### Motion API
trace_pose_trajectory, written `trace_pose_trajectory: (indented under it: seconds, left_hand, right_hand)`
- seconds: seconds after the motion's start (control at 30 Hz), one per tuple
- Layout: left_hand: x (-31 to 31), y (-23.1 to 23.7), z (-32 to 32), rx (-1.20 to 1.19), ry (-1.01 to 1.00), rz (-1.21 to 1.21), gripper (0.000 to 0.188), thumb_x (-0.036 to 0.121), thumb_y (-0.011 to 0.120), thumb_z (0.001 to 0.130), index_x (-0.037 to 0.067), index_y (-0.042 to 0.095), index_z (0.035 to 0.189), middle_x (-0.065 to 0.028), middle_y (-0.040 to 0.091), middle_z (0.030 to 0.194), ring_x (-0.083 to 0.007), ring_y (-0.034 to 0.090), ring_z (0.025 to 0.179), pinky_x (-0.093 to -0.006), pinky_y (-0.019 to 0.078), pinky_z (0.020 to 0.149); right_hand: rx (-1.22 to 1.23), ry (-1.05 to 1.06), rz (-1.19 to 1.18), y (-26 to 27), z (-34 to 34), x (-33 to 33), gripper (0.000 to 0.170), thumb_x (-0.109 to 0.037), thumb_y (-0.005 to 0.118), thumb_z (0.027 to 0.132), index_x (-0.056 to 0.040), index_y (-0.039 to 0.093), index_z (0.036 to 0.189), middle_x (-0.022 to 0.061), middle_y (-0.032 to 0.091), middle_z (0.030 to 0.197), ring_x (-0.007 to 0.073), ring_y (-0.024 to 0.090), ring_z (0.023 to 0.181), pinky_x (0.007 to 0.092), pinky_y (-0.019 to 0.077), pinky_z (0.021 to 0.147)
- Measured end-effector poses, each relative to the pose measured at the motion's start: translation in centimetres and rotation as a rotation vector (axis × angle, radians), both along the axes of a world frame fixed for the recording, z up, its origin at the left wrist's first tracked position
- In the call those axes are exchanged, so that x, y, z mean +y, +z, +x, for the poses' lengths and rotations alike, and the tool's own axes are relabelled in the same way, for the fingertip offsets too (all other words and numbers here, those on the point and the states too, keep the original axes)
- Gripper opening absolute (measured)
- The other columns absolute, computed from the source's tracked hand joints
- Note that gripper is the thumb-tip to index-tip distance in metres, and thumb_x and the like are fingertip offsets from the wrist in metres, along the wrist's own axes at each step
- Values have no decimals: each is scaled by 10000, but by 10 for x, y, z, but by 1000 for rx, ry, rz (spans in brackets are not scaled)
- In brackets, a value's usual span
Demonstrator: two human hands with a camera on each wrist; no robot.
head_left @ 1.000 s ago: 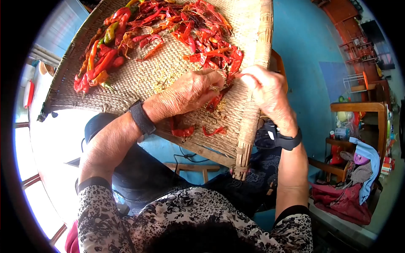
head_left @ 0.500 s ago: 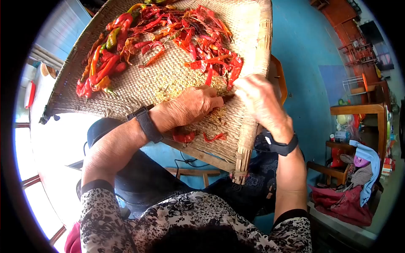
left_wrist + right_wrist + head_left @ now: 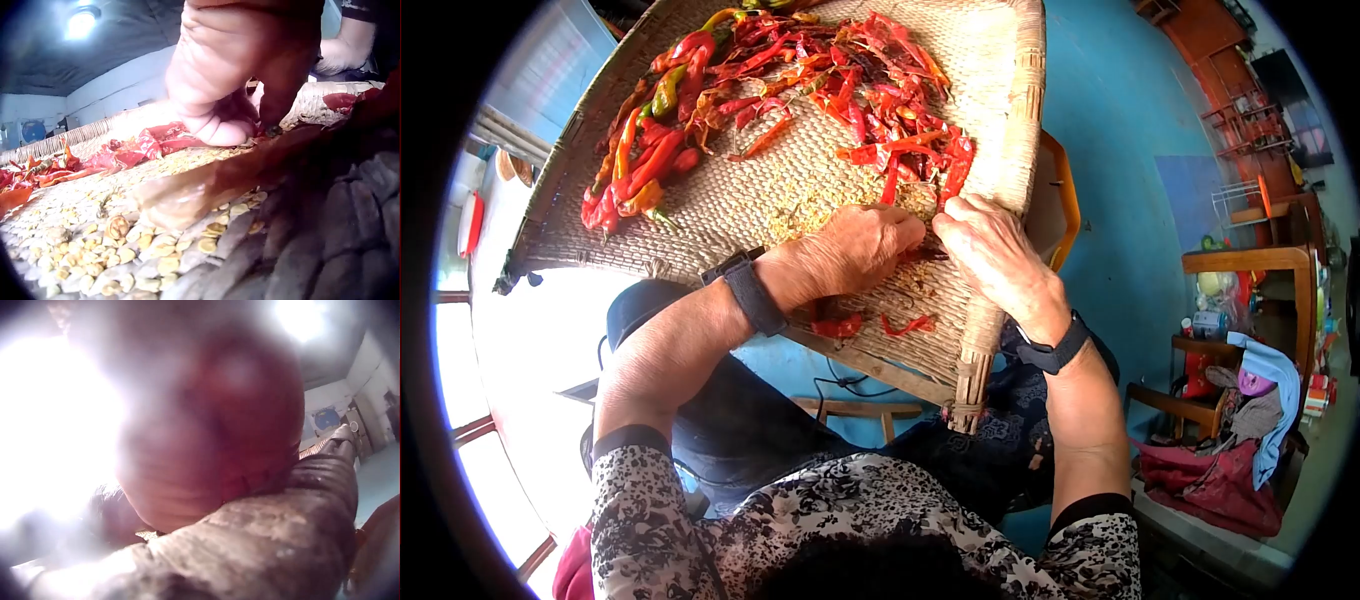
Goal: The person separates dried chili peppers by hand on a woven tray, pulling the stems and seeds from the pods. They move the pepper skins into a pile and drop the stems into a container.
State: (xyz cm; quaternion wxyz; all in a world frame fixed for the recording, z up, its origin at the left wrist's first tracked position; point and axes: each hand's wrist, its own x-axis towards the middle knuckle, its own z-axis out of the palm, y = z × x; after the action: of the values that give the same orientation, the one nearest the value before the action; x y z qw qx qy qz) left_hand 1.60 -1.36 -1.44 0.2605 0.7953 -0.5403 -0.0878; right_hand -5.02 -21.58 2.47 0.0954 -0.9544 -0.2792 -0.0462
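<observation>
In the head view my left hand [image 3: 855, 248] is low over the woven tray [image 3: 730, 195], fingers curled, pinching a dark red dried chili pepper [image 3: 923, 255]. The left wrist view shows these curled fingertips [image 3: 226, 133] close over pale yellow seeds [image 3: 125, 250]. Close by on the right, my right hand [image 3: 1000, 255] bends its fingers over the other end of that pepper, fingertips hidden beneath the hand. Broken red chili pieces [image 3: 910, 325] lie nearer the body. Beyond the hands are heaps of dried red peppers [image 3: 890, 90] and fresher, plumper peppers [image 3: 650, 155].
The tray's thick bound rim [image 3: 1026, 110] runs along the right, close under the right wrist. An orange-edged container [image 3: 1055, 215] shows past that rim. The tray's near corner sits over the person's lap. A wooden chair [image 3: 1190, 405] with cloths stands at the right.
My right hand has come down and in from the rim toward my left hand. The left hand has lowered slightly toward the tray. A red strip stretched between the hands earlier no longer shows.
</observation>
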Motion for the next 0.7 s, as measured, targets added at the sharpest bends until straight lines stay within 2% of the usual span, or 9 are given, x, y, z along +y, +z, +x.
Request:
trace_pose_trajectory:
  seconds: [0.2,0.27,0.4,0.47,0.7]
  left_hand:
    - [-1,3,0,18,-1,14,220,112,649,778,64,541,964,-120,584,896,-335,607,865,-421,509,722]
    - [-2,3,0,-73,-33,-90,176,111,627,780,64,547,930,-102,616,890,-314,636,833,-415,525,695]
    - [-2,3,0,-55,-23,-37,148,109,627,786,73,549,907,-90,610,883,-298,632,845,-405,520,709]
    - [-1,7,2,47,-84,6,167,126,651,795,71,551,916,-106,586,851,-322,614,802,-409,512,673]
    - [-2,7,-1,28,-75,-40,109,106,625,808,72,534,857,-105,583,815,-318,615,766,-405,509,649]
  right_hand:
    - [-44,-16,1,-4,-1,3,88,-16,571,746,-5,568,834,122,516,842,299,541,869,401,473,771]
    - [-61,-15,-10,-6,0,2,127,-23,592,727,-9,575,852,124,530,841,295,553,867,399,480,769]
    - [-74,2,5,-6,0,1,169,-25,609,709,-6,579,874,128,541,843,294,563,864,398,487,764]
    - [-59,5,1,-5,-1,0,164,-23,607,709,-5,580,870,127,540,844,294,562,863,399,487,763]
    - [-76,-33,6,-7,-1,3,100,-25,604,711,-12,575,806,127,537,842,294,565,864,401,488,761]
